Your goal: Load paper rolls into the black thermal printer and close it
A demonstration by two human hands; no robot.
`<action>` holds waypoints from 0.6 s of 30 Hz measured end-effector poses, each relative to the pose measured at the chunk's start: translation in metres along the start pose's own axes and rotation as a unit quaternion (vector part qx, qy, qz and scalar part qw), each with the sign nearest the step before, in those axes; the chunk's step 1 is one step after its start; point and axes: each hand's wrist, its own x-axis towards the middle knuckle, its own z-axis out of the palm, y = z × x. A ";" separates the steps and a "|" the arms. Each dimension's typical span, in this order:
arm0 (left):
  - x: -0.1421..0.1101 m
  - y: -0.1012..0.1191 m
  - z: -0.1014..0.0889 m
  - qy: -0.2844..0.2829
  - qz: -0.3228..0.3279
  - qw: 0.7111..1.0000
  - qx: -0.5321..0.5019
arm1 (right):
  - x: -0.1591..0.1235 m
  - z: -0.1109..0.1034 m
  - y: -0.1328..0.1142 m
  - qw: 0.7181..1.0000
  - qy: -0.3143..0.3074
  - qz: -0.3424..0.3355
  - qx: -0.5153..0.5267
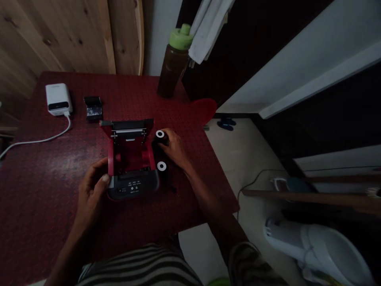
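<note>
A small red-and-black printer (135,184) stands on the table with its lid (127,126) raised. Its red inner bay (131,155) shows no roll inside. My left hand (92,186) grips the printer's left front corner, thumb on the edge of the black button panel. On the other side, my right hand (174,149) closes its fingers around a dark paper roll (160,134) with a white ring-shaped end and a dark core. A second, similar roll (162,166) stands upright nearer to me, close to the printer's right side.
The red patterned table (59,198) also bears a white power bank (58,97) with a white cable (44,140), a small black object (93,108), and a brown bottle (172,67) with a green lid. A red stool (205,110) touches the table's right edge.
</note>
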 end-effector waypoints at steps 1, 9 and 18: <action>0.000 0.001 0.000 -0.001 0.003 1.000 0.005 | 0.002 0.005 0.000 1.000 0.003 -0.001 0.003; -0.002 0.006 0.002 -0.008 -0.028 1.000 -0.010 | -0.033 -0.059 -0.057 0.997 0.007 -0.036 0.067; -0.005 0.008 0.005 -0.016 -0.028 0.998 -0.047 | -0.055 -0.044 -0.150 0.956 -0.209 -0.147 -0.145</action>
